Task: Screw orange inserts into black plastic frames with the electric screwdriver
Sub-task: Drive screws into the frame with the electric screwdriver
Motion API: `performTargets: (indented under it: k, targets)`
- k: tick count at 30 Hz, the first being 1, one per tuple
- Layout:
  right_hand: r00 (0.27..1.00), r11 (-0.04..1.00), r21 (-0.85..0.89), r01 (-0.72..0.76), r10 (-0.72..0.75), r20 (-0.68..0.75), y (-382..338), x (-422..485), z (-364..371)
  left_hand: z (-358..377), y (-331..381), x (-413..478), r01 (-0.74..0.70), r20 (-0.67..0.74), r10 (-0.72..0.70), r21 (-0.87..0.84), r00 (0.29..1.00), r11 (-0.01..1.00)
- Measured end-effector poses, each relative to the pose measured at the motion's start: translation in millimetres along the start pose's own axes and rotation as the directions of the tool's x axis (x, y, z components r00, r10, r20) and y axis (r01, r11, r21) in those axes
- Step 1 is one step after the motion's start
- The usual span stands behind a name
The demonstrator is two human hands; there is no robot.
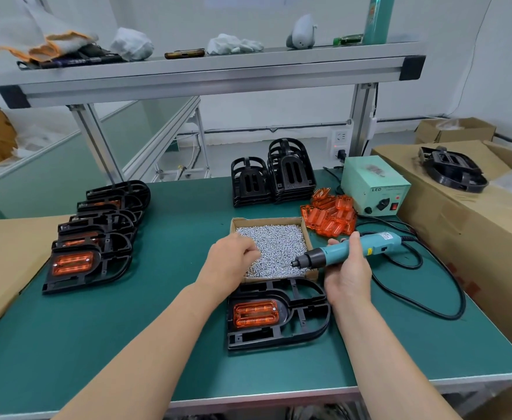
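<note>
A black plastic frame (306, 321) lies flat at the front of the green mat, with an orange insert (256, 313) seated in it. Just behind it stands a shallow cardboard box of small silver screws (279, 241). My left hand (232, 260) reaches into the box's left side, its fingers curled down among the screws. My right hand (350, 272) grips the teal electric screwdriver (351, 250), held almost level with its bit pointing left over the screws. Loose orange inserts (330, 216) are piled right of the box.
A row of frames fitted with orange inserts (94, 241) overlaps on the left. Stacks of bare black frames (274, 174) stand at the back. A green power supply (374, 186) sits at the right, its black cable (436, 298) looping across the mat. Cardboard boxes (473, 225) flank the right side.
</note>
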State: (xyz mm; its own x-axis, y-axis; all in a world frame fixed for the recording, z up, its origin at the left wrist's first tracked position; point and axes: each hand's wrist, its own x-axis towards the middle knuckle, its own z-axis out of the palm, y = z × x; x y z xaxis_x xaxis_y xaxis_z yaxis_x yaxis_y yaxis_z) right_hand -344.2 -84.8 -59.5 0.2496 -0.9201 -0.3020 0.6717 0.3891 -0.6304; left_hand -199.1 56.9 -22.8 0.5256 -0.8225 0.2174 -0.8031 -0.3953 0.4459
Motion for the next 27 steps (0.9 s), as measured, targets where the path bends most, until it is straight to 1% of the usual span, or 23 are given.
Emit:
performTargets:
  k: [3, 6, 9, 11, 16, 22, 25, 27]
  targets:
    - [1.000, 1.000, -0.004, 0.008, -0.008, -0.005, -0.3, 0.3, -0.3, 0.2, 0.6, -0.9, 0.039, -0.042, -0.041, -0.049, 0.998, 0.998]
    - [1.000, 1.000, -0.001, 0.000, 0.000, -0.002, -0.6, 0.9, -0.8, -2.4, 2.1, -4.6, 0.102, -0.084, -0.120, -0.194, 0.989, 0.976]
    - [1.000, 1.000, 0.000, -0.003, 0.003, -0.004, -0.1, 1.4, -1.0, -6.1, 1.0, -8.4, 0.163, -0.058, -0.191, -0.315, 0.980, 0.935]
    - [1.000, 1.000, -0.003, -0.003, 0.003, -0.004, -0.1, 1.1, -0.5, -10.1, 0.7, -10.8, 0.180, -0.022, -0.204, -0.383, 0.979, 0.906]
    - [1.000, 1.000, -0.002, -0.006, 0.006, -0.007, -0.5, 0.6, -0.8, -15.6, 1.1, -13.5, 0.173, -0.017, -0.203, -0.453, 0.979, 0.875]
    - [1.000, 1.000, -0.003, -0.004, 0.004, -0.009, -0.5, -0.1, 0.4, -13.8, -0.4, -21.6, 0.190, 0.009, -0.229, -0.593, 0.973, 0.783]
    - [1.000, 1.000, -0.004, -0.005, 0.005, -0.006, -0.9, 0.5, 0.6, -12.2, -2.2, -27.5, 0.194, 0.014, -0.236, -0.618, 0.972, 0.762]
    - [1.000, 1.000, -0.006, -0.006, 0.006, -0.003, -0.8, 0.4, 0.5, -12.8, -5.0, -33.3, 0.198, -0.011, -0.262, -0.622, 0.965, 0.757]
